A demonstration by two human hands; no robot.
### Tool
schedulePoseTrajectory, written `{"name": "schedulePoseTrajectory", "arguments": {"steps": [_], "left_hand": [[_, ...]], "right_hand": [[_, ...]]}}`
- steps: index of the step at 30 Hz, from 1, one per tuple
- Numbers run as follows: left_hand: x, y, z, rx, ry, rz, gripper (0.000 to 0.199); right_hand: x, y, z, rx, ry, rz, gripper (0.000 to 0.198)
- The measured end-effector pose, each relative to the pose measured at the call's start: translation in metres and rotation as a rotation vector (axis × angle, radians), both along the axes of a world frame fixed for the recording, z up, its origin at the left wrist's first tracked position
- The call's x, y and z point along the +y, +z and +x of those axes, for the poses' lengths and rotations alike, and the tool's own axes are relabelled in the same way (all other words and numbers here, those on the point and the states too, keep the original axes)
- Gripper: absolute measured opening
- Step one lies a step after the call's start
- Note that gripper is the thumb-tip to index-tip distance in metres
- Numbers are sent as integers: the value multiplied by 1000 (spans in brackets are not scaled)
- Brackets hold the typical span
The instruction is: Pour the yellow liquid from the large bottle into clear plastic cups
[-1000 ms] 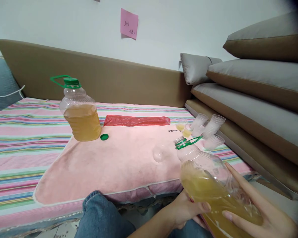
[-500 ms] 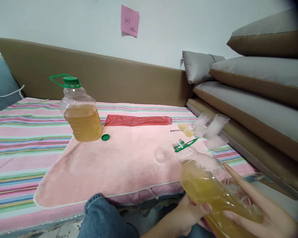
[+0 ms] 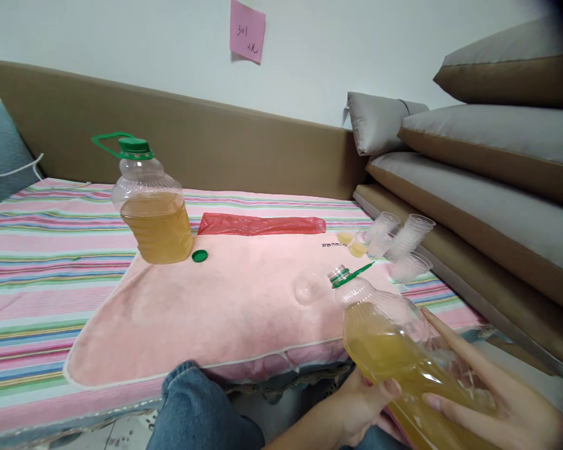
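Both hands grip a large clear plastic bottle [image 3: 389, 350] of yellow liquid, tilted with its uncapped mouth toward the upper left. My left hand [image 3: 356, 406] is closed around its lower left side, thumb on the plastic. On the right side, my right hand [image 3: 492, 387] wraps the bottle, fingers along its upper face and thumb in front. Just left of the bottle's mouth, a clear plastic cup [image 3: 308, 289] rests on the pink cloth [image 3: 206, 325]. A loose green cap [image 3: 199, 255] lies farther left, beside a second, capped bottle [image 3: 159, 225] that stands upright.
A folded red plastic bag [image 3: 263, 224] lies toward the back. At the right are stacked clear cups [image 3: 410, 236] and two small cups with yellow liquid [image 3: 356, 249]. Grey-brown cushions [image 3: 488, 181] are piled along the right. My knee [image 3: 206, 406] is at the front edge.
The view has shifted slightly. Both hands keep their hold on the tilted bottle, and its green handle ring looks a little flatter than before.
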State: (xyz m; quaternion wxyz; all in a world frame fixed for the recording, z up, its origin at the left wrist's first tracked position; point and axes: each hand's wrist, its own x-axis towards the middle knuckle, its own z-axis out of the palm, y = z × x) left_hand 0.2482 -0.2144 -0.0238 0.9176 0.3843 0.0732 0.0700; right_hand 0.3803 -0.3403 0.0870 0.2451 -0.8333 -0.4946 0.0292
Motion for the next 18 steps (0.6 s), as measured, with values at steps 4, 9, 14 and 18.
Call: {"name": "schedulePoseTrajectory", "arguments": {"steps": [4, 9, 14, 18], "left_hand": [[-3, -2, 1, -56, 4, -24, 105], [-3, 2, 1, -81, 7, -26, 101], [-1, 12, -3, -51, -22, -8, 109], [-1, 10, -3, -62, -18, -22, 109]], "right_hand": [[-2, 4, -1, -44, -1, -88, 86], [0, 9, 0, -75, 6, -78, 86], [5, 12, 1, -69, 19, -94, 84], [6, 11, 2, -66, 22, -95, 85]]}}
